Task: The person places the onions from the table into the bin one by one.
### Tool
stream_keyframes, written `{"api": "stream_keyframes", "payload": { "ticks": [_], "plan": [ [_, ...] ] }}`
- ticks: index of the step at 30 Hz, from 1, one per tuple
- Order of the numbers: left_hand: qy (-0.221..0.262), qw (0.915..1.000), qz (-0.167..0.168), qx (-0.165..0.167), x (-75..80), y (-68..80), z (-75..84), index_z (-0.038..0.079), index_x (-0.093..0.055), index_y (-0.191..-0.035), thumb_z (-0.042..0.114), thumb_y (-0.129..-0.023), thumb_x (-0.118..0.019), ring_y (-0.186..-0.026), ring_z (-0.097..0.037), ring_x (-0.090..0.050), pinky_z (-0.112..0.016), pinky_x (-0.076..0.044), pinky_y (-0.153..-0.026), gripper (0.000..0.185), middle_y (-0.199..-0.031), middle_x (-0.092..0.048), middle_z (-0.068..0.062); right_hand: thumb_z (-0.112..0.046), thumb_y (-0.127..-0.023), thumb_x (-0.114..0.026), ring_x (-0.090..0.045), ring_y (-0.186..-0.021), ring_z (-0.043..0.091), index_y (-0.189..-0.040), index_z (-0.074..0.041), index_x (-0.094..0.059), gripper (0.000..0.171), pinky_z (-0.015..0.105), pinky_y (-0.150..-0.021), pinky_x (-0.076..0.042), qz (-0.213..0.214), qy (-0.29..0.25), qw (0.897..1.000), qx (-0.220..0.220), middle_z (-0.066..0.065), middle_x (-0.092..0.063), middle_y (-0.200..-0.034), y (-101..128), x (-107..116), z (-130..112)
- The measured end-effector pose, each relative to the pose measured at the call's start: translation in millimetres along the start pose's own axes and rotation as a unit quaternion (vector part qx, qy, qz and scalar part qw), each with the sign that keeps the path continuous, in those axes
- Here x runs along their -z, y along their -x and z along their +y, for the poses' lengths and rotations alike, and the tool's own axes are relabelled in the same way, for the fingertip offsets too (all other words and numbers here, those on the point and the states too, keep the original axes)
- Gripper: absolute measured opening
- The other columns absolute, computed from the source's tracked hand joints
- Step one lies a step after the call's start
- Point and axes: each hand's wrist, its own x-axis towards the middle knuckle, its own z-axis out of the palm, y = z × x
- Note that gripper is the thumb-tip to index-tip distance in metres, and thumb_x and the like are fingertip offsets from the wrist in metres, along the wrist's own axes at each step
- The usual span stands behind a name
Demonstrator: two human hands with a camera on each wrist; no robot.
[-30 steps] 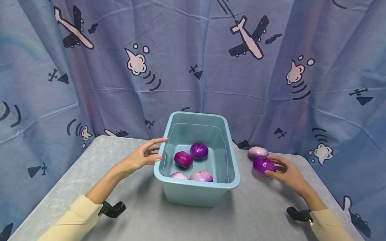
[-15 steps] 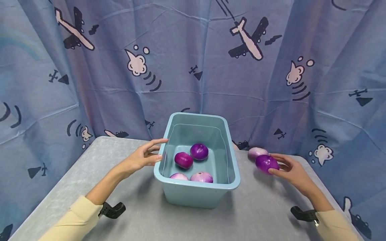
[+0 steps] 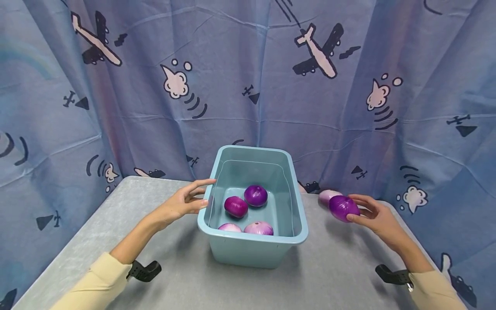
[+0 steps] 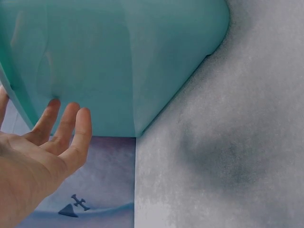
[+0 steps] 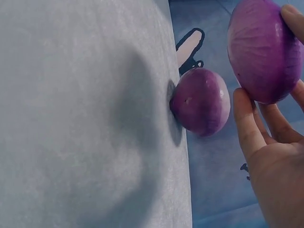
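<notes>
We are viewing one grey table (image 3: pixel 116 224) set against a blue curtain (image 3: pixel 248 86) printed with planes and clouds. One teal bin (image 3: pixel 255 252) is standing at the table's middle, holding four onions: two dark purple ones (image 3: pixel 236 206) (image 3: pixel 255 195) toward the back and two paler ones (image 3: pixel 258 227) (image 3: pixel 229 227) lying against the near wall. Two more onions are sitting outside, so we are counting six in all.

Our left hand (image 3: pixel 182 202) is reaching forward with fingers straight and slightly spread, fingertips resting against the bin's left wall near the rim and gripping nothing. Our right hand (image 3: pixel 373 215) is curling its fingers and thumb round a dark purple onion (image 3: pixel 343 207), holding it raised just off the table, right of the bin. A pale onion (image 3: pixel 327 196) is lying just behind it at the table's far edge, where the curtain is hanging. Bare tabletop is stretching between the held onion and the bin's right wall, and across the near side.
</notes>
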Motion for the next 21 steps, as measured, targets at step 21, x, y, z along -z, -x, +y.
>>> {"api": "stream_keyframes", "payload": {
  "ticks": [21],
  "plan": [
    [0.01, 0.9997, 0.003, -0.022, 2.8, -3.5, -0.7, 0.014, -0.044, -0.154, 0.019, -0.098, -0.07, -0.129, -0.041, -0.052, -0.047, -0.051, -0.098, 0.062, -0.149, -0.043, -0.027, -0.02, -0.097, -0.073, -0.052, -0.118, 0.011, -0.147, -0.01, -0.048, 0.057, 0.019, -0.086, -0.051, -0.008, -0.011, 1.0, 0.009, 0.017, -0.048, -0.141, -9.9, -2.7, -33.9]
  ]
}}
